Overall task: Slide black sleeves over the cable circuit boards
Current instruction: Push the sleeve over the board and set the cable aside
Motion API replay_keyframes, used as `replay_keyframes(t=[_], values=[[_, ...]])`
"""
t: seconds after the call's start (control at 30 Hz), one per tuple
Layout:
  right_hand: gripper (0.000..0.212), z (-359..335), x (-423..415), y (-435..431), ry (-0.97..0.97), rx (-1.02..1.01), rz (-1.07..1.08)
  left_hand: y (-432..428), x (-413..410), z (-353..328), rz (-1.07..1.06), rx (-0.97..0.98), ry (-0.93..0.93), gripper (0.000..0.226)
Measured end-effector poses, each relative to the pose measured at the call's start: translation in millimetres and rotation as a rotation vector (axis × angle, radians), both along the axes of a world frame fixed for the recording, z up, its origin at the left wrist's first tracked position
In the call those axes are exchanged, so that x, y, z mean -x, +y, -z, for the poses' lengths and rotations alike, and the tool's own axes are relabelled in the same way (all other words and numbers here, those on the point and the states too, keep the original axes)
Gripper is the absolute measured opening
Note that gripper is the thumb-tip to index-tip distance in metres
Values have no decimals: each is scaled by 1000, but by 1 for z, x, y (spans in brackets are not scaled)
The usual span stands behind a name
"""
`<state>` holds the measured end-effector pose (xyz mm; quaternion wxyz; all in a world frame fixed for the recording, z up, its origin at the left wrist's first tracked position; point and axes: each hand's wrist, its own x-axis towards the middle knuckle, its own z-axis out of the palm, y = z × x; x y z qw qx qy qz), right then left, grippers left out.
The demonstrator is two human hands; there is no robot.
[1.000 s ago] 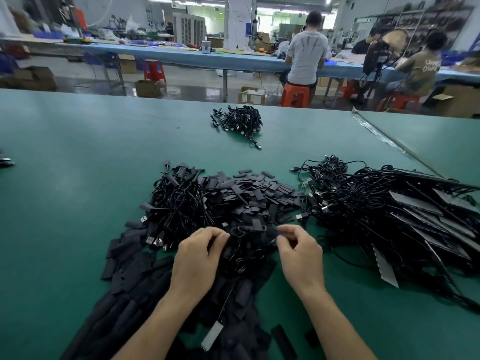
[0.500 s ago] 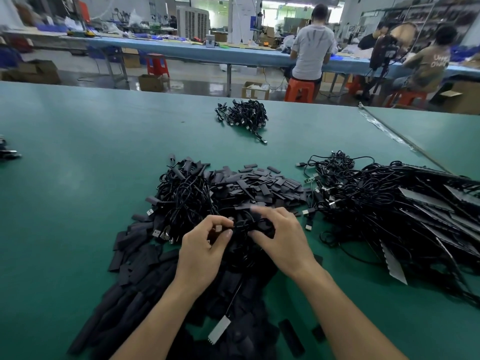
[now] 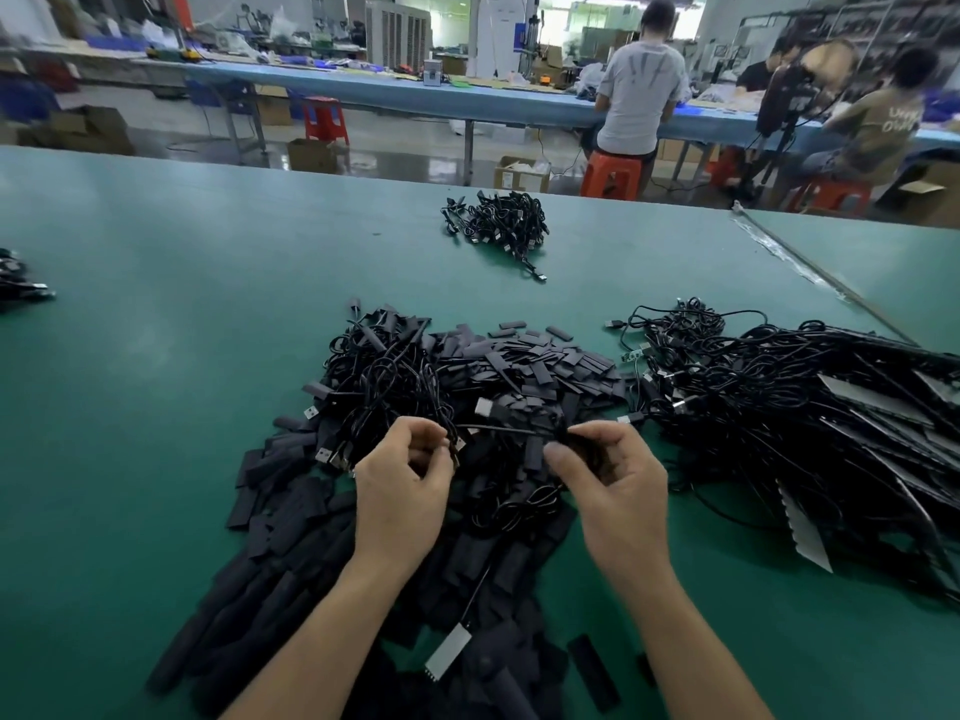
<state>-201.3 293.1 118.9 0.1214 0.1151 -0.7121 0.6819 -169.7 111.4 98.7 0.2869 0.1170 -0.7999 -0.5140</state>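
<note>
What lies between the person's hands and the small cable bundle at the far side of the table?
In the head view: loose black sleeves heaped beside tangled cables, then bare green table up to the bundle.

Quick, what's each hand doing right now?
Left hand: closed, pinching a black cable.
Right hand: closed, pinching the same cable's other part.

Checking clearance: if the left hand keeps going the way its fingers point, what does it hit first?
Probably the tangled cables just beyond the left hand, then the loose sleeves. Depth is hard to judge, and the fingers already pinch a cable.
</note>
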Motion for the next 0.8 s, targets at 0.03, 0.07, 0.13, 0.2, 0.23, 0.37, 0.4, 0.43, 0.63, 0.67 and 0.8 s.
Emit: replay_keyframes(t=[0.03,0.07,0.13,0.2,0.23,0.37,0.4,0.43,0.63,0.67,0.8], values=[[21,-1,2,-2,-30,43,17,0,0,0,-6,-5,2,27],[19,-3,4,-4,-80,107,38,0,0,0,-22,-11,13,28],[16,-6,10,-6,-224,282,75,-1,0,0,-91,-42,39,29],[15,-10,19,-8,-366,428,104,-3,1,1,-169,-107,56,29],[16,-12,23,-8,-426,482,112,-4,1,1,-201,-131,63,29],[21,-22,35,-9,-468,370,63,-4,2,0,-244,-169,67,30],[25,-23,36,-7,-406,179,64,-4,2,0,-234,-171,64,29],[29,-23,35,-4,-313,-76,81,-4,3,0,-223,-167,59,29],[39,-16,17,17,119,-803,117,-3,5,2,-204,-127,41,31],[38,-15,15,19,103,-813,91,-3,6,2,-203,-120,40,31],[40,-19,13,27,-54,-754,-58,-2,5,3,-199,-101,33,31]])
